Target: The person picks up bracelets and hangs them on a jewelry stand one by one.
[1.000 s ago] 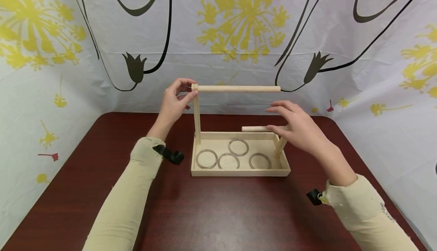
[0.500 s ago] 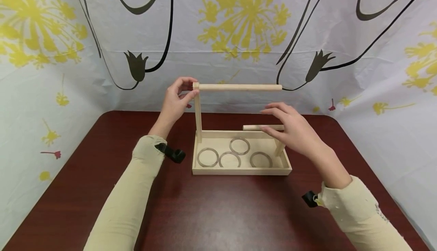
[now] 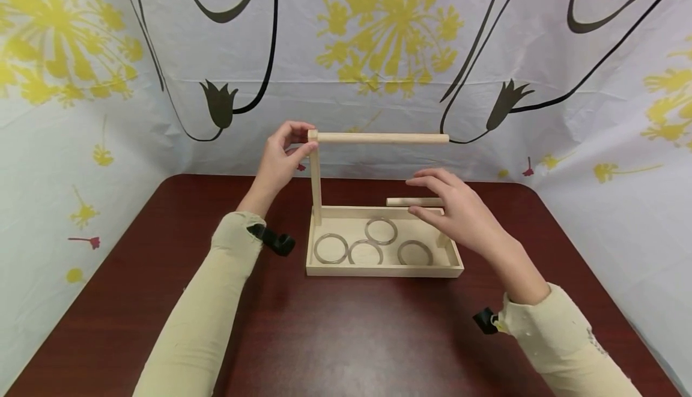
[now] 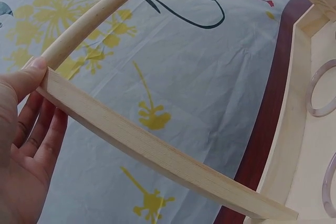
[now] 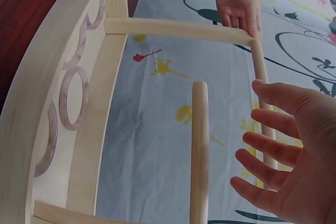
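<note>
A light wooden tray [image 3: 384, 271] carries a tall post [image 3: 316, 184] at its left end, topped by a long dowel [image 3: 384, 138] pointing right. My left hand [image 3: 277, 160] pinches the top of that post between thumb and fingers, as the left wrist view also shows. Over the tray's right end hovers my right hand [image 3: 465, 211], fingers spread and holding nothing. Beside it a lower dowel [image 3: 413, 202] points left; its short post is mostly hidden behind that hand. Several translucent rings, such as the back ring [image 3: 381, 218] and the right ring [image 3: 415, 242], lie in the tray.
The tray sits on a dark reddish table [image 3: 346, 331] with rounded far corners. A white curtain [image 3: 335, 103] with yellow and dark plant prints hangs behind and along both sides. Black wrist cameras, such as the left camera [image 3: 278, 242], stick out from the sleeves.
My right hand has drifted left and slightly down over the tray, covering more of the short post. My left hand keeps its pinch on the tall post.
</note>
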Demonstrator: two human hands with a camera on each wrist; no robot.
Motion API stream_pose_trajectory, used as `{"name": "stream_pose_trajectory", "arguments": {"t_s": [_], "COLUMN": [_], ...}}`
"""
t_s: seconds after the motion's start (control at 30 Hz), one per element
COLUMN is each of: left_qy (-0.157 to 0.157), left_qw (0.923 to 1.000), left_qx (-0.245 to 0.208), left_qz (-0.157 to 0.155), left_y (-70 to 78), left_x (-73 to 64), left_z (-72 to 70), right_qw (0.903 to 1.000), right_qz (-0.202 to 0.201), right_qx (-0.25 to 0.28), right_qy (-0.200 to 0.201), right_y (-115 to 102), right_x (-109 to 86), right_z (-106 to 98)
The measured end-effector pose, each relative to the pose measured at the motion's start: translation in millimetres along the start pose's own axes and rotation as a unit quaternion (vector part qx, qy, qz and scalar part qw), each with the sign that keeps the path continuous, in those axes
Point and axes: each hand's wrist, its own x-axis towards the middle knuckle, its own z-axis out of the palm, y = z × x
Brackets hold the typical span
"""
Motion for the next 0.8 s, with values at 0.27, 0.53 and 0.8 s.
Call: {"name": "stream_pose_trajectory", "arguments": {"t_s": [0.27,0.53,0.8], "left_qy": [-0.002,-0.002,-0.001], "left_qw": [1.0,0.9999,0.9999], "left_qx": [-0.005,-0.009,-0.01], "left_qz": [0.0,0.005,0.004], "left_y": [-1.8,-2.0,-2.2], "left_x": [1.0,2.1,1.9], "left_z": [0.2,0.0,0.5], "right_qw": [0.9996,0.9993,0.9974], "right_qz": [-0.02,-0.022,-0.038], "right_qx": [0.014,0.029,0.059], "right_qy": [0.016,0.012,0.018], "right_y": [-4,-10,-13], "right_x": [0.1,1.0,0.9], "right_z": [6,11,17]}}
